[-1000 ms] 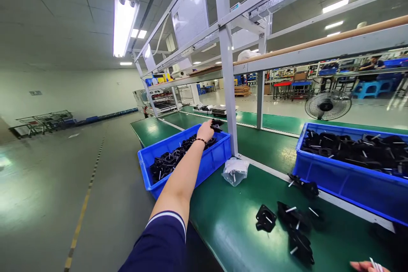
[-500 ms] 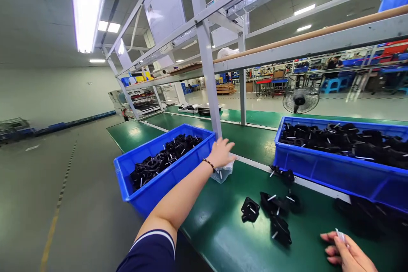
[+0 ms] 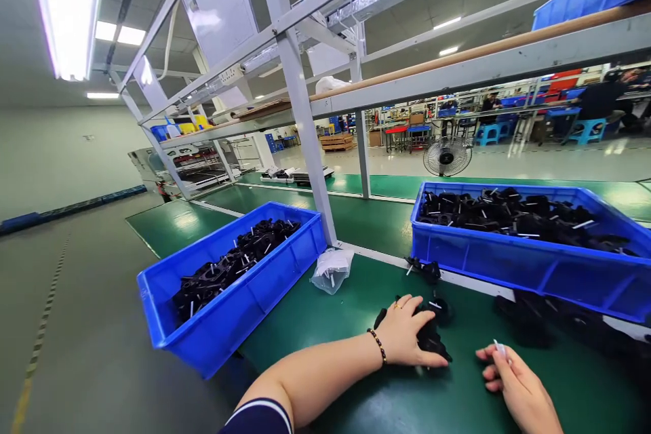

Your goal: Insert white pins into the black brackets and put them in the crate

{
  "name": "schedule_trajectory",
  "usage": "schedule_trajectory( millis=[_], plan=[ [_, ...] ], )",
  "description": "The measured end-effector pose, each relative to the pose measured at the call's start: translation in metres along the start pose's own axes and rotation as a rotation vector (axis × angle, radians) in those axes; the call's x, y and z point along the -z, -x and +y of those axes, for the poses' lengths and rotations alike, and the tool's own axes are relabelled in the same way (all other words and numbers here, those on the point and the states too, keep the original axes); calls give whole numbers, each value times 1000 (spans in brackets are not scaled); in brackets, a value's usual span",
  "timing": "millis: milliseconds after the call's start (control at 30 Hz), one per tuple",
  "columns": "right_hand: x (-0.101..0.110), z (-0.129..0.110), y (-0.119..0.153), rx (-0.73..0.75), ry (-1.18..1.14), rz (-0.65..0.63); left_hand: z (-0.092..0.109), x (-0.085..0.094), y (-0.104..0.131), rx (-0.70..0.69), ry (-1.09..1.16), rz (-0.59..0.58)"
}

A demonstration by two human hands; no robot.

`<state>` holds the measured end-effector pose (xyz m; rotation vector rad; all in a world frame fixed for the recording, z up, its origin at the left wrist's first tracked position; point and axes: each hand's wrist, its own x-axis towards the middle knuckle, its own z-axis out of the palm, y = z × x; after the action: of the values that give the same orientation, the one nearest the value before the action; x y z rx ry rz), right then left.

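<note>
My left hand [image 3: 405,333] lies with spread fingers over a small group of black parts [image 3: 432,342] on the green tabletop, covering most of them. Thumb and fingertips of my right hand [image 3: 521,383] pinch some thin white pins [image 3: 500,348] just above the table; how many cannot be told. Beyond the left hand lie more loose black parts [image 3: 430,270], with white pins sticking out of them. A clear plastic bag [image 3: 331,271] with white pins inside sits beside the left blue bin [image 3: 254,305], which holds many black parts.
A long blue bin [image 3: 508,270] of black parts stands at the right, with dark parts [image 3: 539,319] in front of it. A white metal post [image 3: 305,122] rises behind the bag, carrying a shelf [image 3: 458,78]. A fan [image 3: 447,158] stands beyond the table.
My left hand has moved from above the plastic bag down and right onto the black parts. The right hand still pinches the white pins. The view has turned rightward.
</note>
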<state>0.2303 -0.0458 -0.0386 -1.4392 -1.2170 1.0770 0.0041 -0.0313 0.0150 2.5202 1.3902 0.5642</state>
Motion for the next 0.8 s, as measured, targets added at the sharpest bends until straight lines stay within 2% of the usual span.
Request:
schedule_trajectory(
  millis=[100,200,300,433,533,633,800],
  plan=[
    [-1,-2,-1,8,-1,3,3,-10,-13,17,26,34],
    [-2,-2,-1,16,-22,10,6,-8,-19,-4,18,27],
    [-3,2,-1,33,-47,23,8,7,-16,-81,-45,-55],
    [-4,4,0,32,-43,29,6,35,0,-133,-165,-176],
    [-3,1,1,17,-35,28,-2,46,13,-153,-208,-156],
    [-3,-3,2,11,-42,24,-15,44,24,-86,-182,-92],
    [-2,-3,2,1,-55,26,-18,26,29,65,-57,-139]
  ],
)
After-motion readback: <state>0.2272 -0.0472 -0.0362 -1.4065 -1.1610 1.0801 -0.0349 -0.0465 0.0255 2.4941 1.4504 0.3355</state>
